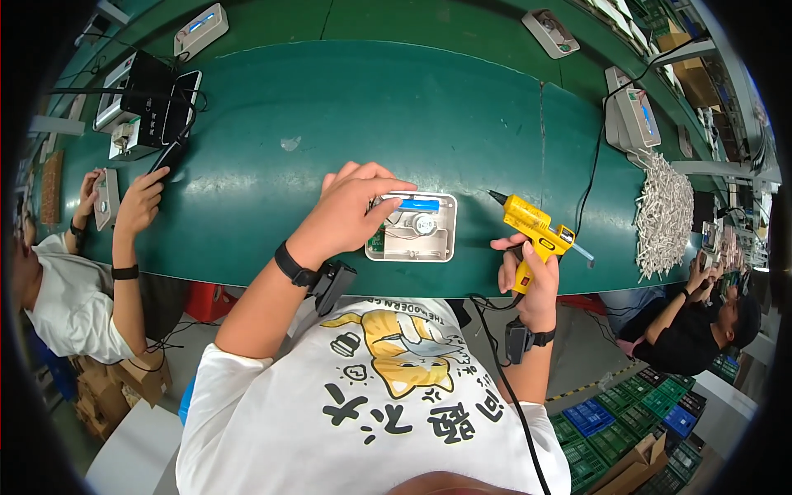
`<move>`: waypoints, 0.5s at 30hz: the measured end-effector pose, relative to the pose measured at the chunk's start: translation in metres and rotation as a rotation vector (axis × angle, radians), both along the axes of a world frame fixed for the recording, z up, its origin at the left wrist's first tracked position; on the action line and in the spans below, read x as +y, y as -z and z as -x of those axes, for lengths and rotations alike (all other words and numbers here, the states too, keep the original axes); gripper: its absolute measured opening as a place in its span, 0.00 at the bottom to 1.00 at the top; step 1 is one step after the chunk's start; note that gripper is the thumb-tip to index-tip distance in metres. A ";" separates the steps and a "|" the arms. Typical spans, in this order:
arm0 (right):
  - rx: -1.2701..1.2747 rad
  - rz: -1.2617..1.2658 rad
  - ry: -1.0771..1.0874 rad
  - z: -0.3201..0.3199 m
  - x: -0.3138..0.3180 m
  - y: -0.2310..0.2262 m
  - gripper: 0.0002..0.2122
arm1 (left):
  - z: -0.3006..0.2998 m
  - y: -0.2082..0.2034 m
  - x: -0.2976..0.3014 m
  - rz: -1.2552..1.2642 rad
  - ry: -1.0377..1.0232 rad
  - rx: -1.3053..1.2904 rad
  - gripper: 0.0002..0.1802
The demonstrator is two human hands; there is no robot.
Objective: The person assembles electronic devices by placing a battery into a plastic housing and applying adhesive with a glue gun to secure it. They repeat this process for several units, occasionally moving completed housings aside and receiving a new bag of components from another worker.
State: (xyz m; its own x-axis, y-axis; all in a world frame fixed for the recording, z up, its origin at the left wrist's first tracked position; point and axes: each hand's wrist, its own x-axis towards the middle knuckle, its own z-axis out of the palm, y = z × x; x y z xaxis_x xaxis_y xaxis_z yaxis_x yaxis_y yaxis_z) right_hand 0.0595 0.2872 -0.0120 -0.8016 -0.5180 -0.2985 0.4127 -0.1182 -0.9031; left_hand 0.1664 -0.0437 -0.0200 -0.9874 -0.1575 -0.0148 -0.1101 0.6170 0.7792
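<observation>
A white plastic case (450, 235) lies open-side up on the green bench in front of me. Along its upper wall sits a blue cylindrical battery (425, 205), with a round white part (424, 224) below it and a green circuit board (377, 241) at the left. My left hand (355, 206) grips the case's upper left, index finger along the top edge and thumb by the battery's left end. Right of the case, my right hand (532, 272) is wrapped round a yellow hot glue gun (528, 219). Its black nozzle points up and left, apart from the case; a glue stick protrudes behind.
At the left, a co-worker's hand (140, 202) holds a black tool near a black boxed device (144, 103). White cases (631, 115) and a heap of small white pieces (664, 214) lie at right. The gun's black cord (503, 371) hangs past my right forearm.
</observation>
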 end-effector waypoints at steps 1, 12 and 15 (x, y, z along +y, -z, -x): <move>-0.027 0.054 0.025 0.000 0.003 0.006 0.12 | -0.001 -0.001 0.000 -0.005 0.015 -0.024 0.13; -0.012 0.292 0.194 0.005 0.010 0.037 0.13 | -0.003 -0.002 -0.025 -0.030 0.037 0.210 0.12; -0.012 0.325 0.215 0.002 0.012 0.042 0.13 | 0.011 -0.023 -0.041 -0.016 -0.071 -0.087 0.12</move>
State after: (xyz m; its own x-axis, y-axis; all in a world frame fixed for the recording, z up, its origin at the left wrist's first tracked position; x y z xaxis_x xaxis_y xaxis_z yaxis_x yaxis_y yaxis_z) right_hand 0.0577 0.2990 -0.0543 -0.8996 -0.4075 -0.1570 0.3580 -0.4823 -0.7995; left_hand 0.1549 -0.0851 0.0034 -0.9686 -0.2263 -0.1027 -0.2206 0.5929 0.7745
